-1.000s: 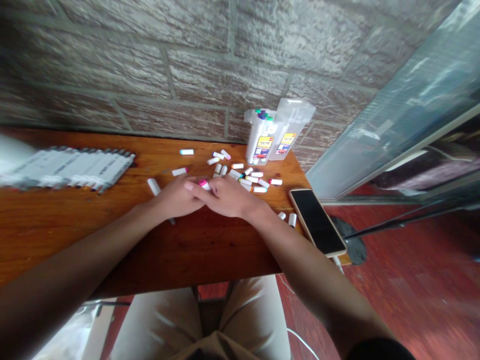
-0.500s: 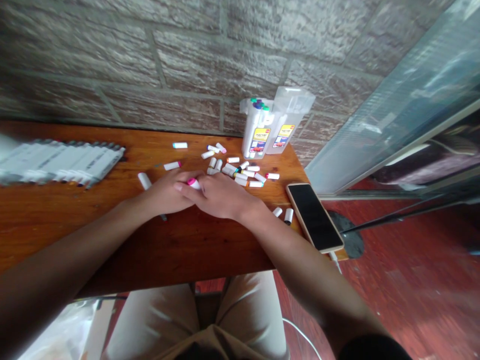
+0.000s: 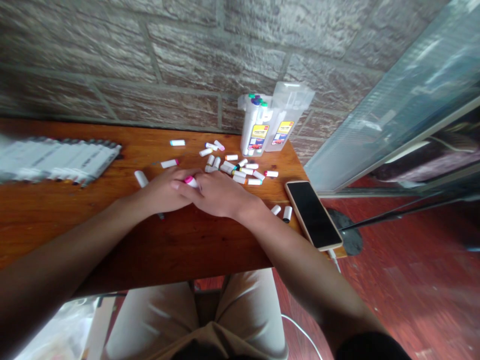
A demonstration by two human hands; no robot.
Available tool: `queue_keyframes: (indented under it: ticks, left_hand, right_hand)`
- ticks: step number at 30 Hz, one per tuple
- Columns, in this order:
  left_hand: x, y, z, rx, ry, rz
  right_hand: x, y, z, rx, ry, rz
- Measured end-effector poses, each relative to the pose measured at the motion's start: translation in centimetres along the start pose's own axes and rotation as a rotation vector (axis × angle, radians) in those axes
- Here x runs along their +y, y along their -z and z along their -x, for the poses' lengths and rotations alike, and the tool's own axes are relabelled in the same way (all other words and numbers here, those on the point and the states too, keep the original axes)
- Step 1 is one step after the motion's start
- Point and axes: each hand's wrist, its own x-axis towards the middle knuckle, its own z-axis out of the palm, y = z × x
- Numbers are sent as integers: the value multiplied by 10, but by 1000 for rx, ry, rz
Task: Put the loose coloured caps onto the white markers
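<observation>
My left hand [image 3: 162, 192] and my right hand [image 3: 217, 196] meet at the middle of the wooden table [image 3: 75, 220]. Between their fingers sits a pink-ended white marker cap [image 3: 190, 181]; my right hand's fingers lie over it. A thin dark marker tip [image 3: 161, 216] pokes out below my left hand, so that hand grips a marker body. Loose white caps with coloured ends [image 3: 240, 170] lie scattered just beyond my right hand.
A row of white markers [image 3: 56, 161] lies at the left. A clear plastic marker case [image 3: 273, 122] stands against the stone wall. A phone [image 3: 313, 214] rests at the table's right edge, with two caps [image 3: 282, 212] beside it. A glass door is at the right.
The hands stay joined around the pink cap. The view has shifted slightly, so everything sits a little lower-left to higher in the picture; no object has moved on the table.
</observation>
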Motion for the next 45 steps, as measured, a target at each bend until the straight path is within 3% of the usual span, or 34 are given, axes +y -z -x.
queue_keyframes:
  ticks: [15,33,45]
  left_hand:
    - [-6,-3,0,-17,-4,-34]
    - [2,0,-1,-21,34,-60]
    - [-11,-7,3,3,-21,-60]
  right_hand:
    - [-3,-2,3,8,28,10]
    - [-2,1,3,-40,32,-17]
    - [-2,2,3,-37,35,-59]
